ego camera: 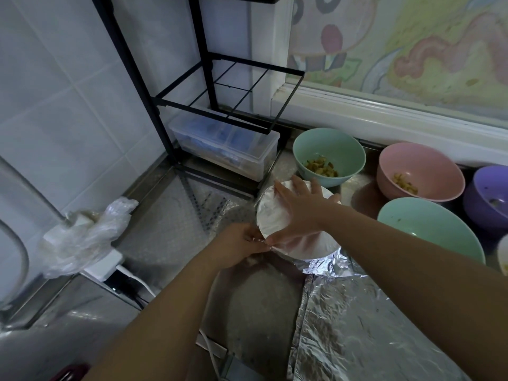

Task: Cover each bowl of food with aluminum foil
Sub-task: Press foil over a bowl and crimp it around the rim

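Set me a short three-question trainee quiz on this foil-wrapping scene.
1. True or false: the right hand lies flat on top of the foil-covered round bowl.
2. The left hand pinches: A) that bowl's crinkled foil edge; B) a black wire rack; C) a clear plastic box.
3. What colour is the uncovered plastic bowl with food between the rear mint-green plastic bowl and the purple plastic bowl?
Key: 1 true; 2 A; 3 pink.
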A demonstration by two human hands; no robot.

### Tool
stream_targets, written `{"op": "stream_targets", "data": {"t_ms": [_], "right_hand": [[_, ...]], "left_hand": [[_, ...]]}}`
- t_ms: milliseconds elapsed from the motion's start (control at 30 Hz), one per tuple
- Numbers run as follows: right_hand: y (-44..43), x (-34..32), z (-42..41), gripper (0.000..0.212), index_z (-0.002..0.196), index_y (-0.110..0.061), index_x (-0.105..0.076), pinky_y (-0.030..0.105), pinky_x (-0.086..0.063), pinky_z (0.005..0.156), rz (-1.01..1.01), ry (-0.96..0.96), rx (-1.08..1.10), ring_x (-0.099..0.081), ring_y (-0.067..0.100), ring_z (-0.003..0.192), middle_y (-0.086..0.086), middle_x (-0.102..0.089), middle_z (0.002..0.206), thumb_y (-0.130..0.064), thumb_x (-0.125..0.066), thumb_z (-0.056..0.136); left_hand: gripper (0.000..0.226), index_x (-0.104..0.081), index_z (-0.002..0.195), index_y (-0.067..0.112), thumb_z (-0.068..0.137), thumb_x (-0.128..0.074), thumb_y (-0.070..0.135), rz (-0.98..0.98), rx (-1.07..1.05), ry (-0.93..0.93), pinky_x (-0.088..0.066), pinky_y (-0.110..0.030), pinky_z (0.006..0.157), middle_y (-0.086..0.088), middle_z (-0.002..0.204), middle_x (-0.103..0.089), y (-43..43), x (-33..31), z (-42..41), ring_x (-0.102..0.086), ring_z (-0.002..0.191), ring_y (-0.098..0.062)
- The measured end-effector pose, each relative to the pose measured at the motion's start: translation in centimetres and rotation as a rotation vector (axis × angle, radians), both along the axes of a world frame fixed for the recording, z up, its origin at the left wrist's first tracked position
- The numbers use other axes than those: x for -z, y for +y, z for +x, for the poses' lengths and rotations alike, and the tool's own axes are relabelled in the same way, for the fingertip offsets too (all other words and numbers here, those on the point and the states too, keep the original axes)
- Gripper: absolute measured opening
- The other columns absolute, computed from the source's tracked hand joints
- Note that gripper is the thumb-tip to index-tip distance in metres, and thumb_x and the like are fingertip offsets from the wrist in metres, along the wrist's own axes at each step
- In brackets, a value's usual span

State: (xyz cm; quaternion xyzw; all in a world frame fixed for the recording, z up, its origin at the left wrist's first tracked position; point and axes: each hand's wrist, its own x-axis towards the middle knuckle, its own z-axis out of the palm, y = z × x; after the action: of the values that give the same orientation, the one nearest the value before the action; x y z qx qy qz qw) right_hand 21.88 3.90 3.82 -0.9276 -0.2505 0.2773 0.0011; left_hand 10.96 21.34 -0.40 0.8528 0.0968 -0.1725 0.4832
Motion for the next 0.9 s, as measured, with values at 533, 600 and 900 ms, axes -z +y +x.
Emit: {"op": "stream_targets", "data": {"t_ms": [533, 600, 900], "right_hand": [[0.1, -0.1, -0.2, 0.143, 0.154, -0.048, 0.018, 0.086, -0.005, 0.105, -0.003, -0.006, 0.004, 0.022, 0.045, 0.151, -0.005, 0.025, 0.167, -0.095, -0.067, 0.049], [0.1, 0.0, -0.2, 0.143, 0.154, -0.048, 0.019, 0.086, -0.005, 0.105, -0.007, -0.006, 0.001, 0.023, 0.045, 0.151, -0.005, 0.026, 0.167, -0.095, -0.066, 0.05], [0.2, -0.3, -0.3, 0.143, 0.156, -0.046, 0.017, 0.085, -0.008, 0.106, -0.018, -0.024, -0.004, 0.018, 0.046, 0.152, -0.003, 0.023, 0.167, -0.095, -0.067, 0.05]], "left_hand": [[0.067, -0.063, 0.124, 0.021, 0.061, -0.085, 0.016, -0.116, -0.383, 0.052, -0.056, -0.025, 0.085, 0.007, 0.112, -0.071, -2.0, -0.8, -0.3, -0.068, 0.098, -0.009], [0.062, -0.063, 0.129, 0.013, 0.069, -0.075, 0.005, -0.392, -0.538, 0.087, -0.058, -0.036, 0.091, -0.003, 0.112, -0.073, -3.0, -1.2, -0.7, -0.071, 0.1, -0.02], [0.048, -0.054, 0.132, -0.006, 0.096, -0.037, 0.021, -1.019, -0.707, 0.362, -0.041, -0.043, 0.109, -0.025, 0.137, -0.056, -3.5, -5.1, 0.2, -0.053, 0.127, -0.036]]}}
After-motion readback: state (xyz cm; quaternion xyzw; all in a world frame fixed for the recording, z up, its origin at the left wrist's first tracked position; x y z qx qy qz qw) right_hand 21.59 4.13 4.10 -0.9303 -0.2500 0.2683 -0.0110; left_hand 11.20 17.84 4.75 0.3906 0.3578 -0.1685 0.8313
